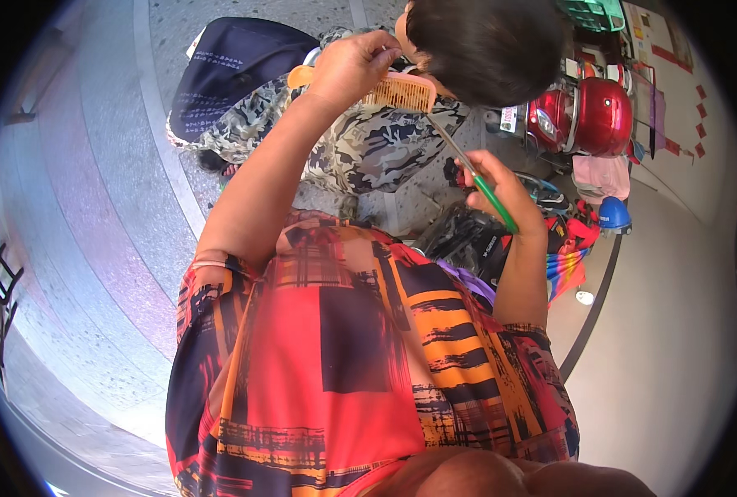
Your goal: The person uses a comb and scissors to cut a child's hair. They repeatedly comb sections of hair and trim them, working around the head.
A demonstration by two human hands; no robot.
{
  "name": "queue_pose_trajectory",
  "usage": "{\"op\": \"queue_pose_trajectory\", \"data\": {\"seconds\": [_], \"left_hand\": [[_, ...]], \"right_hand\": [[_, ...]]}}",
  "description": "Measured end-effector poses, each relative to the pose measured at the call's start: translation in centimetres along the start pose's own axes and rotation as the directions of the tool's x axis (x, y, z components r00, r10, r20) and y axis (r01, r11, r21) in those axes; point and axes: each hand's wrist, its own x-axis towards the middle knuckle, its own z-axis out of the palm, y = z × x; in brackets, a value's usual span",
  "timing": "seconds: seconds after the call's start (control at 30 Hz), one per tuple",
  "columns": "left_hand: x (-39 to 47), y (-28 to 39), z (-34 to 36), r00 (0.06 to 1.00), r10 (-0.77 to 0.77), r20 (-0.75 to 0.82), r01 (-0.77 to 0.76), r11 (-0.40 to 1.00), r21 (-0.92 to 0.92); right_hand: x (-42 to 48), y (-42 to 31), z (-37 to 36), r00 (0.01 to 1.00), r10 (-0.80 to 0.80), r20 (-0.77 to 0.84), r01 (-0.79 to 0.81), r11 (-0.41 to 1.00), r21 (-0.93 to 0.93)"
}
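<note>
My left hand [356, 65] holds an orange comb [406, 92] with a pinkish rim, its rounded handle [300, 76] sticking out on the left. Thumb and forefinger are pinched together beside the neck of a person with short dark hair [489, 46]. Whether hair is between these fingertips cannot be told. My right hand [499, 186], lower and to the right, holds a slim metal tool with a green handle [494, 203]. Its thin tip points up-left, close to the comb's toothed end. The tool's exact kind is unclear. Grey camouflage-patterned fabric [387, 146] spreads below the comb.
Navy cloth bearing writing [219, 81] lies beyond my left forearm. At the right stand a red motor scooter [601, 116], a pink cloth [599, 177] and a blue helmet [614, 214]. Black bags [474, 242] sit near my right forearm. A dark-framed object [2, 298] stands at the far left.
</note>
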Motion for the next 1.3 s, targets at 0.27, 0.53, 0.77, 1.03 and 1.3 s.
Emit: {"op": "queue_pose_trajectory", "data": {"seconds": [0.27, 0.53, 0.77, 1.03, 1.3], "left_hand": [[-0.1, 0.4, -0.4, 0.999, -0.037, 0.034, 0.035, 0.998, 0.056], [0.4, 0.2, -0.6, 0.998, 0.018, 0.066, -0.022, 0.998, 0.065], [0.5, 0.5, -0.5, 0.995, 0.078, 0.069, -0.080, 0.996, 0.026], [0.6, 0.9, -0.6, 0.993, 0.088, 0.080, -0.089, 0.996, 0.013], [-0.8, -2.4, -0.6, 0.970, -0.215, 0.109, 0.234, 0.952, -0.200]], "right_hand": [[3.0, -2.9, 1.1, 0.986, -0.053, -0.157, 0.036, 0.993, -0.112], [5.9, -4.7, 1.5, 0.977, 0.022, -0.213, -0.092, 0.942, -0.324], [7.8, -4.0, 1.8, 0.966, -0.007, -0.258, -0.062, 0.964, -0.259], [8.7, -3.7, 1.9, 0.959, 0.040, -0.280, -0.061, 0.996, -0.065], [4.7, -2.1, 2.9, 0.990, 0.111, -0.086, -0.115, 0.992, -0.046]]}}
